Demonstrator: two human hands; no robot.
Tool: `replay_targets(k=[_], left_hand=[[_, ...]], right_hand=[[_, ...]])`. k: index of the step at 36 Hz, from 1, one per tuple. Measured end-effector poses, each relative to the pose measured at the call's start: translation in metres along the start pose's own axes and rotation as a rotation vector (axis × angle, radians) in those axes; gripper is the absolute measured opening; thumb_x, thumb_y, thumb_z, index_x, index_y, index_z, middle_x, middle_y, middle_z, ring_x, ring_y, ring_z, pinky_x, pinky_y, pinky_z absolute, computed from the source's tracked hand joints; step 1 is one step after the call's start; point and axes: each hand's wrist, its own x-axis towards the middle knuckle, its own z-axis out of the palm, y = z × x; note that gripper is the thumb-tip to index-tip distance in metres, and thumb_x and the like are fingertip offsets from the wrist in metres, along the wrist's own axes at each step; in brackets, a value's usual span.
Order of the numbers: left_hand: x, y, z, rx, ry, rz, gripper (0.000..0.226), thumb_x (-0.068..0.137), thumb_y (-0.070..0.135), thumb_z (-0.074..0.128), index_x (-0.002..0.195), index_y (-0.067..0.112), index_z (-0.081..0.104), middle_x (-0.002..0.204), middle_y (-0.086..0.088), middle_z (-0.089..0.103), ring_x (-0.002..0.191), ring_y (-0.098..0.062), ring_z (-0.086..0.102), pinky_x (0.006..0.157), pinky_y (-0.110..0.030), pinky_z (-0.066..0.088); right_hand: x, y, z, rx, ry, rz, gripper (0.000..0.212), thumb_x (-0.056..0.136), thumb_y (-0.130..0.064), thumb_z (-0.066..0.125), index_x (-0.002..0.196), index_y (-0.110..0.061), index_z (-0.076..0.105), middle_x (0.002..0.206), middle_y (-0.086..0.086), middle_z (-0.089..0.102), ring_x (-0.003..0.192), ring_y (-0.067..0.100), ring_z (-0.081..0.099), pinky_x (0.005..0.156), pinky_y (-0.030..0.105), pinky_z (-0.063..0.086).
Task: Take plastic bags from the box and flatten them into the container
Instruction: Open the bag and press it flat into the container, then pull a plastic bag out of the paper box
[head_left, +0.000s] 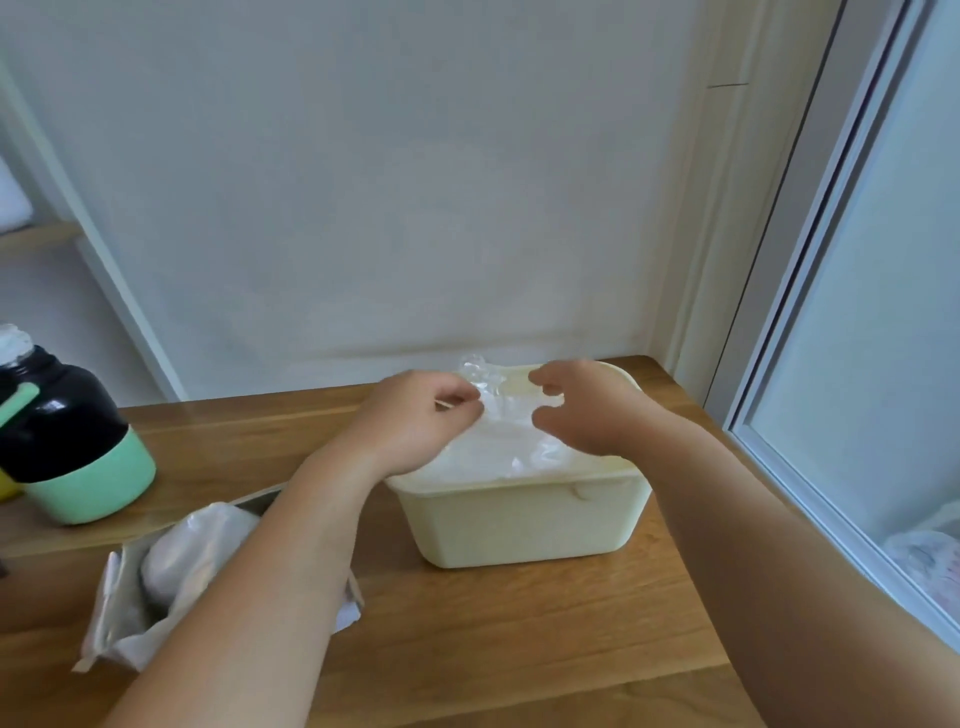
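Observation:
A cream plastic container (524, 525) stands on the wooden table, filled to the rim with clear plastic bags (498, 452). One crumpled clear bag (480, 376) sticks up at the container's far side. My left hand (415, 421) reaches over the left rim and pinches this bag between thumb and fingertips. Over the right half of the container is my right hand (582, 405), its fingers bent and its thumb apart from them just above the plastic, closed on nothing. The opened box (130, 613) with a wad of bags (192, 551) lies at the lower left, partly hidden by my left forearm.
A black and mint-green bottle (67, 447) stands at the table's left edge. A white wall rises just behind the container. A window frame (810, 467) runs along the right side of the table (519, 649).

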Motion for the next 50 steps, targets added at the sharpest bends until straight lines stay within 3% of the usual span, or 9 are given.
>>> replay_targets(k=[6, 13, 17, 22, 30, 39, 42, 46, 50], left_hand=[[-0.036, -0.020, -0.027, -0.103, 0.219, 0.016, 0.015, 0.094, 0.026, 0.061, 0.103, 0.028, 0.073, 0.093, 0.025, 0.066, 0.083, 0.016, 0.055, 0.066, 0.005, 0.035], [-0.090, -0.062, -0.055, 0.024, 0.216, -0.099, 0.015, 0.094, 0.025, 0.062, 0.103, 0.034, 0.069, 0.092, 0.027, 0.062, 0.083, 0.014, 0.055, 0.067, 0.000, 0.038], [-0.112, -0.079, -0.064, 0.226, 0.082, -0.224, 0.024, 0.090, 0.022, 0.063, 0.110, 0.033, 0.069, 0.107, 0.016, 0.067, 0.099, -0.005, 0.061, 0.088, -0.028, 0.050], [-0.123, -0.085, -0.061, 0.470, -0.044, -0.312, 0.010, 0.090, 0.027, 0.059, 0.095, 0.032, 0.066, 0.086, 0.008, 0.063, 0.077, -0.009, 0.058, 0.059, -0.025, 0.042], [-0.120, -0.100, -0.055, 0.587, 0.067, -0.252, 0.019, 0.096, 0.035, 0.053, 0.096, 0.034, 0.073, 0.082, 0.010, 0.064, 0.075, -0.010, 0.059, 0.057, -0.025, 0.043], [-0.121, -0.097, -0.050, -0.485, 0.715, -0.181, 0.017, 0.091, 0.021, 0.065, 0.091, 0.038, 0.070, 0.083, 0.027, 0.067, 0.083, 0.013, 0.062, 0.074, -0.008, 0.044], [-0.118, -0.090, -0.058, -0.931, 0.891, -0.195, 0.011, 0.092, 0.020, 0.064, 0.094, 0.029, 0.070, 0.101, 0.008, 0.073, 0.100, -0.004, 0.066, 0.093, -0.026, 0.051], [-0.117, -0.082, -0.069, -1.190, 0.902, -0.178, 0.009, 0.095, 0.025, 0.059, 0.097, 0.023, 0.067, 0.111, -0.008, 0.069, 0.111, -0.024, 0.064, 0.102, -0.043, 0.048], [-0.114, -0.075, -0.075, -1.304, 0.737, -0.110, 0.009, 0.094, 0.023, 0.058, 0.093, 0.019, 0.066, 0.097, -0.004, 0.072, 0.091, -0.016, 0.070, 0.077, -0.034, 0.056]], right_hand=[[-0.023, -0.049, 0.006, 0.173, 0.111, -0.195, 0.040, 0.093, -0.022, 0.054, 0.133, -0.021, 0.053, 0.125, -0.005, 0.059, 0.109, 0.009, 0.054, 0.077, 0.009, 0.030], [-0.033, -0.104, 0.053, 0.349, 0.073, -0.335, 0.032, 0.092, -0.018, 0.054, 0.123, -0.017, 0.060, 0.107, -0.009, 0.061, 0.089, 0.002, 0.052, 0.075, 0.011, 0.038], [-0.037, -0.128, 0.084, 0.346, 0.007, -0.387, 0.031, 0.090, -0.017, 0.055, 0.120, -0.017, 0.063, 0.108, -0.005, 0.064, 0.090, 0.005, 0.053, 0.080, 0.017, 0.041], [-0.038, -0.144, 0.110, 0.213, -0.143, -0.396, 0.038, 0.088, -0.010, 0.054, 0.124, -0.019, 0.059, 0.110, -0.001, 0.062, 0.095, 0.015, 0.056, 0.079, 0.023, 0.045], [-0.033, -0.142, 0.118, 0.203, -0.140, -0.386, 0.042, 0.088, -0.003, 0.051, 0.126, -0.019, 0.060, 0.095, -0.007, 0.055, 0.084, 0.009, 0.049, 0.067, 0.013, 0.037], [-0.037, -0.142, 0.111, 0.450, -0.199, -0.310, 0.060, 0.091, -0.052, 0.052, 0.141, -0.021, 0.039, 0.095, -0.011, 0.061, 0.086, 0.006, 0.058, 0.066, 0.017, 0.044], [-0.040, -0.142, 0.105, 0.510, -0.244, -0.292, 0.069, 0.088, -0.062, 0.045, 0.143, -0.021, 0.037, 0.107, -0.009, 0.056, 0.098, 0.007, 0.052, 0.068, 0.015, 0.037], [-0.041, -0.145, 0.098, 0.620, -0.209, -0.306, 0.064, 0.088, -0.054, 0.054, 0.142, -0.026, 0.036, 0.108, -0.015, 0.058, 0.098, 0.004, 0.056, 0.076, 0.018, 0.044], [-0.042, -0.146, 0.083, 0.768, -0.075, -0.376, 0.091, 0.079, -0.040, 0.072, 0.149, -0.033, 0.015, 0.131, -0.014, 0.041, 0.122, 0.012, 0.049, 0.098, 0.027, 0.043]])
